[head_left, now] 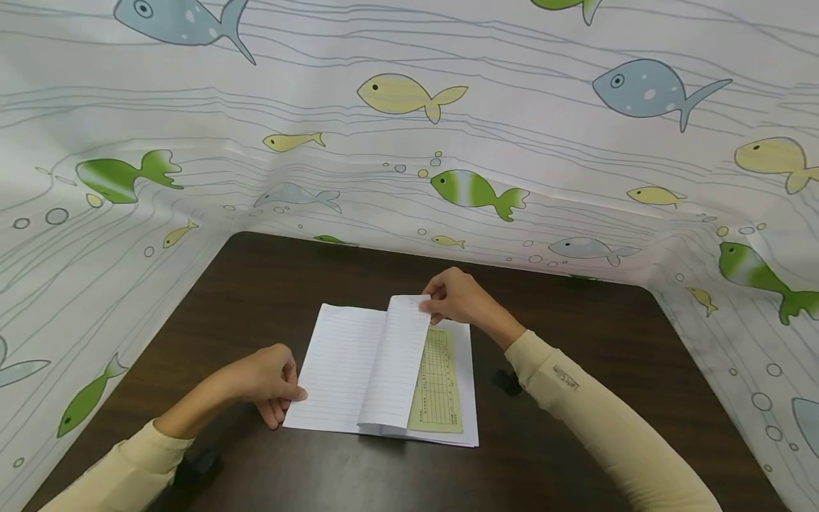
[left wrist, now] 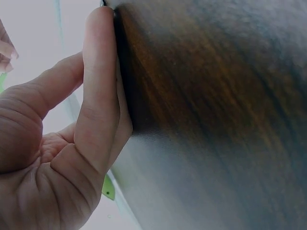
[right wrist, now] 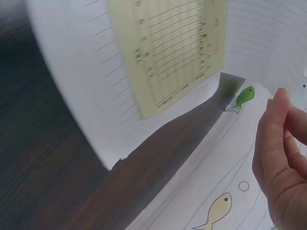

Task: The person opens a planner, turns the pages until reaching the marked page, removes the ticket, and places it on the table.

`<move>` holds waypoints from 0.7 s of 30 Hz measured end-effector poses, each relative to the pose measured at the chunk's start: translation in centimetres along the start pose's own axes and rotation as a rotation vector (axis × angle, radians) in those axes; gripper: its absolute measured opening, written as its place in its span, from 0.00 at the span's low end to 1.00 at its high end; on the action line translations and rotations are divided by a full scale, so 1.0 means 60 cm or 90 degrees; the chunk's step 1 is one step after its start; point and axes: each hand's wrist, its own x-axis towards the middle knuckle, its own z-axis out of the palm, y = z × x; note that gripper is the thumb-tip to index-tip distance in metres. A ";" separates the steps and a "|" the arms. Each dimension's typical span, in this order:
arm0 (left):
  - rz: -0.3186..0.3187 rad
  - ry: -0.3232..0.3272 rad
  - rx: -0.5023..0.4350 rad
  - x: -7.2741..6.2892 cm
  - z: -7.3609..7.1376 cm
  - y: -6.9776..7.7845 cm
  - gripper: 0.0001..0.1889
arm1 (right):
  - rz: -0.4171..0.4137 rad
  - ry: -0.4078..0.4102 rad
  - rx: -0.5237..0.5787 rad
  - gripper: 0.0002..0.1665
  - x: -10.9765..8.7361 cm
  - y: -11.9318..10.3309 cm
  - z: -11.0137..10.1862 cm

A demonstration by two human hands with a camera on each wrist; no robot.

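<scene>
Notebook (head_left: 339, 363) lies open on the dark table (head_left: 288, 274), the person's right hand (head_left: 457, 295) pinching a raised page (head_left: 397, 363) near its top corner. The left hand (head_left: 270, 380) grips the lower left corner; a yellow slip (head_left: 441, 387) rests on the right side.

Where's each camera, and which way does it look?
Head: on the head, facing forward and down at the white lined paper notebook; cream sleeves, bare left hand and bare right hand show.
Left wrist: on that wrist, facing the left hand and dark brown wooden table; part of another hand shows.
Right wrist: on that wrist, facing the notebook; the right hand shows.
Shared: head and right wrist show the yellow-green printed paper sheet.
</scene>
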 end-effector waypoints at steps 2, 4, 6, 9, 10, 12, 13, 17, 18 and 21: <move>0.002 -0.002 0.001 0.001 -0.001 -0.001 0.14 | 0.001 -0.009 0.022 0.10 0.005 -0.006 0.002; 0.003 -0.003 0.001 0.001 -0.002 -0.002 0.15 | 0.001 -0.017 0.042 0.10 0.009 -0.011 0.005; 0.004 -0.005 0.001 0.002 -0.002 -0.002 0.15 | 0.002 -0.023 0.055 0.10 0.012 -0.018 0.009; 0.007 -0.008 0.000 0.002 -0.002 -0.003 0.15 | 0.008 -0.028 0.071 0.11 0.015 -0.027 0.015; 0.008 -0.008 0.000 0.003 -0.002 -0.003 0.14 | 0.010 -0.029 0.076 0.11 0.017 -0.030 0.017; 0.009 -0.009 -0.001 0.003 -0.002 -0.004 0.14 | 0.015 -0.030 0.086 0.12 0.019 -0.035 0.021; 0.009 -0.009 -0.002 0.003 -0.001 -0.004 0.14 | 0.017 -0.032 0.090 0.12 0.020 -0.037 0.022; 0.008 -0.008 -0.002 0.004 -0.001 -0.004 0.14 | 0.027 -0.036 0.108 0.12 0.024 -0.044 0.028; 0.008 -0.008 -0.002 0.004 -0.001 -0.004 0.14 | 0.029 -0.037 0.111 0.12 0.025 -0.045 0.029; 0.007 -0.008 -0.003 0.004 -0.001 -0.003 0.13 | 0.029 -0.042 0.120 0.13 0.027 -0.048 0.030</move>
